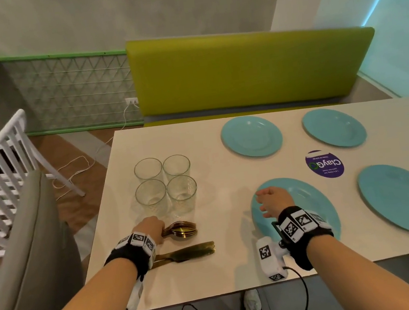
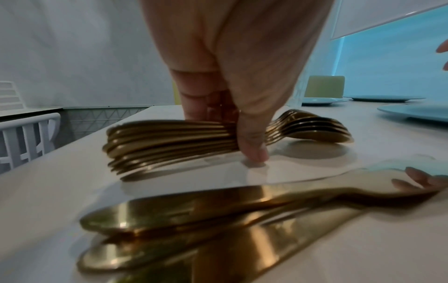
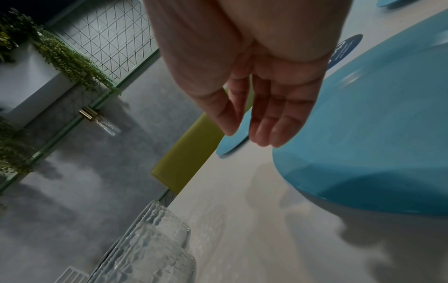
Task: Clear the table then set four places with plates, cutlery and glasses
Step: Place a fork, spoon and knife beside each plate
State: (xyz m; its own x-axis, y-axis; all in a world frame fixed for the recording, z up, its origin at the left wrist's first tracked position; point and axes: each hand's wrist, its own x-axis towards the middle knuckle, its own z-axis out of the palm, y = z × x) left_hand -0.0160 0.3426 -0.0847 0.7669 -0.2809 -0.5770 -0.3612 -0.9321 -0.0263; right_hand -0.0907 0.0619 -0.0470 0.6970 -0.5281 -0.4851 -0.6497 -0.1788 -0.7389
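Cutlery stage of the table-setting: my left hand [image 1: 148,229] has its fingers [image 2: 252,145] clamped on the stacked gold spoons [image 1: 182,230] lying on the surface [image 1: 229,261]. My right hand [image 1: 274,201] hovers, relaxed and empty, above the nearest plate [image 1: 318,207]. Next, I judge, comes lifting and dealing spoons to each place.

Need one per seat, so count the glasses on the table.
4, in a tight square near the table's left end: back left, back right, front left, front right. None sits by a plate yet, and none looks hidden.
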